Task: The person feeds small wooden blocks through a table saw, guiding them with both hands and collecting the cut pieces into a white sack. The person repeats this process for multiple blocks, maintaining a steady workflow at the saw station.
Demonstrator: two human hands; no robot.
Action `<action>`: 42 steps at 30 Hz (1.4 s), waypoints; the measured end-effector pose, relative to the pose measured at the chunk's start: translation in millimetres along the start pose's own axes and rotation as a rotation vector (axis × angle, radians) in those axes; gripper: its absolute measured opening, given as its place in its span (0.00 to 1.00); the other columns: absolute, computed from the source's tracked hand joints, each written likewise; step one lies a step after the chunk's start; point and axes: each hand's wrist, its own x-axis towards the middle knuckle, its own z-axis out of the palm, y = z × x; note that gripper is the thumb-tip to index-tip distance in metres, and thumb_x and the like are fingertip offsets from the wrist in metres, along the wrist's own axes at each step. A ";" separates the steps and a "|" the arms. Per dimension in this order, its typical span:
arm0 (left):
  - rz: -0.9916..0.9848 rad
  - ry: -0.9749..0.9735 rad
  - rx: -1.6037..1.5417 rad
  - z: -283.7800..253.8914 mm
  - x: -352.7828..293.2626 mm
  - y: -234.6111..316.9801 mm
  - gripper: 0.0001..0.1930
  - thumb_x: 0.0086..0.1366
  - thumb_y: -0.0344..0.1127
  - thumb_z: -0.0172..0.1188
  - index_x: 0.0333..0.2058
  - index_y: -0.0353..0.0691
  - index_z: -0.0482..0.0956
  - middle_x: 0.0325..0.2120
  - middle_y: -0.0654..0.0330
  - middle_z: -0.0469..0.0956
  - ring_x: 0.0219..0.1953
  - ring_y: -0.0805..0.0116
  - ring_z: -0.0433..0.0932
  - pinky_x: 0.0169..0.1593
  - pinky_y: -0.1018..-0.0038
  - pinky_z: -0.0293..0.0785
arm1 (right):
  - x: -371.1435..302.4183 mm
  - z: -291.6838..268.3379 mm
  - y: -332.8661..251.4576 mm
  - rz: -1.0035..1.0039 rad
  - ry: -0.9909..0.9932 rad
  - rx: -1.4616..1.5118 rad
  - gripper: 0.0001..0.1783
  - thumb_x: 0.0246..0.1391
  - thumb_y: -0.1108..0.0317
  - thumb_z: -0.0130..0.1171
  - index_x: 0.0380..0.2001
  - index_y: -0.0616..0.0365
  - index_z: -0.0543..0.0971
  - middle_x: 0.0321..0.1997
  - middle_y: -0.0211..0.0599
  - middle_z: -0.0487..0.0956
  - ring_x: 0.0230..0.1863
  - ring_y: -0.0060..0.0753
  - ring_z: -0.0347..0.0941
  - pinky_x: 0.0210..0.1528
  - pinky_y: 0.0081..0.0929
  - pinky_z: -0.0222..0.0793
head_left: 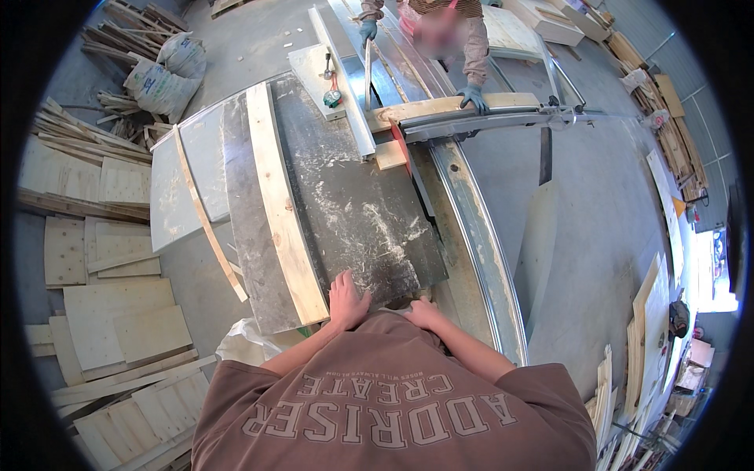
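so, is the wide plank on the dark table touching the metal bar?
No, the plank lies left of the metal bar, with dark table between them.

Smooth grey floor point(597, 212); pale panelled wall point(703, 106) at right; glaring white opening point(716, 292) below it.

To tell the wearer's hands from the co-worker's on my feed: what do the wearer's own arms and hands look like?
The left hand and right hand are ungloved. The forearms are bare, with no watch or cable showing. Loose, short brown sleeves belong to a brown shirt with pale lettering.
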 end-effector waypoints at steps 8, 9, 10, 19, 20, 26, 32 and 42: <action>-0.002 0.030 -0.002 0.0 5.7 -4.0 0.40 0.63 0.42 0.71 0.69 0.33 0.66 0.66 0.40 0.70 0.67 0.38 0.69 0.69 0.50 0.68 | -24.0 -37.6 -33.0 -0.302 0.509 -0.286 0.18 0.60 0.56 0.64 0.44 0.60 0.82 0.50 0.46 0.80 0.54 0.53 0.78 0.55 0.54 0.74; -0.002 0.037 -0.005 -1.2 6.9 -3.6 0.39 0.63 0.42 0.71 0.69 0.32 0.66 0.66 0.40 0.70 0.67 0.38 0.69 0.69 0.50 0.68 | -17.2 -37.7 -34.0 -0.327 0.539 -0.276 0.17 0.60 0.56 0.64 0.43 0.60 0.82 0.48 0.45 0.80 0.52 0.52 0.77 0.54 0.53 0.73; -0.009 0.042 -0.008 -2.4 7.6 -3.1 0.40 0.62 0.42 0.71 0.69 0.32 0.66 0.66 0.40 0.70 0.67 0.38 0.69 0.69 0.50 0.68 | -11.2 -37.9 -34.5 -0.352 0.567 -0.266 0.17 0.61 0.56 0.65 0.42 0.59 0.81 0.47 0.44 0.79 0.51 0.51 0.76 0.52 0.53 0.72; -0.088 0.106 -0.063 -8.5 -2.0 -10.6 0.40 0.62 0.41 0.72 0.69 0.32 0.66 0.64 0.40 0.71 0.66 0.37 0.69 0.70 0.50 0.66 | 32.3 -93.6 -62.6 -0.539 0.716 -0.341 0.13 0.58 0.61 0.65 0.39 0.59 0.82 0.45 0.43 0.80 0.50 0.48 0.78 0.52 0.48 0.72; -0.103 0.110 -0.062 -9.8 -4.9 -11.0 0.40 0.62 0.41 0.72 0.69 0.32 0.66 0.64 0.40 0.71 0.66 0.37 0.69 0.70 0.50 0.67 | 36.8 -99.4 -65.2 -0.536 0.686 -0.349 0.13 0.58 0.61 0.65 0.40 0.60 0.82 0.46 0.44 0.80 0.51 0.49 0.77 0.53 0.48 0.72; -0.214 0.139 -0.049 -12.0 -19.6 -9.7 0.38 0.62 0.38 0.71 0.67 0.29 0.66 0.64 0.40 0.70 0.65 0.38 0.70 0.69 0.50 0.68 | 71.9 -130.1 -79.7 -0.239 0.761 -0.134 0.35 0.57 0.54 0.71 0.59 0.67 0.73 0.58 0.51 0.74 0.62 0.53 0.71 0.64 0.50 0.68; -0.244 0.148 -0.024 -11.0 -34.6 -11.4 0.38 0.62 0.37 0.70 0.67 0.28 0.65 0.64 0.38 0.70 0.65 0.37 0.70 0.69 0.50 0.68 | 147.0 -180.9 -92.9 0.119 0.888 0.030 0.62 0.49 0.42 0.78 0.72 0.75 0.59 0.66 0.56 0.71 0.69 0.58 0.67 0.71 0.52 0.65; -0.253 0.164 -0.057 -9.2 -45.7 -13.2 0.38 0.63 0.37 0.70 0.68 0.28 0.65 0.65 0.37 0.70 0.68 0.37 0.68 0.72 0.51 0.67 | 130.1 -165.7 -106.7 -0.298 0.703 0.001 0.50 0.38 0.55 0.82 0.60 0.69 0.68 0.60 0.55 0.73 0.65 0.56 0.69 0.70 0.45 0.68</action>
